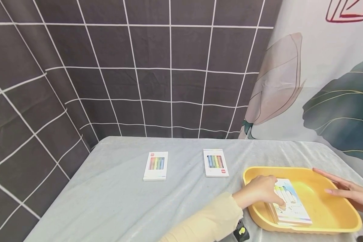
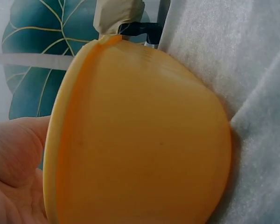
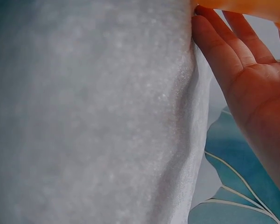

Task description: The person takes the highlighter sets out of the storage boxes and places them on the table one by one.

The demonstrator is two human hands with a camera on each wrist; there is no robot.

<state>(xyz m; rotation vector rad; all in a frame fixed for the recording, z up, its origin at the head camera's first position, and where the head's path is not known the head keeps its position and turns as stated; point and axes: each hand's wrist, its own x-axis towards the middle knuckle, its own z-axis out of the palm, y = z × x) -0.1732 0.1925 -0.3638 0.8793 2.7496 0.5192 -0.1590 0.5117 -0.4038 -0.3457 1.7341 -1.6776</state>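
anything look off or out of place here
Nothing visible looks spilled or damaged. One small oddity: of the two boxes lying on the cloth, the left box has its red logo at the top, while the right box has its at the bottom, so they face opposite ways.

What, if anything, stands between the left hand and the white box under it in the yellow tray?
Nothing visible. In the head view, the left hand reaches over the left rim of the yellow tray and appears to touch the white box. The right hand is at the tray's opposite side, clear of the box.
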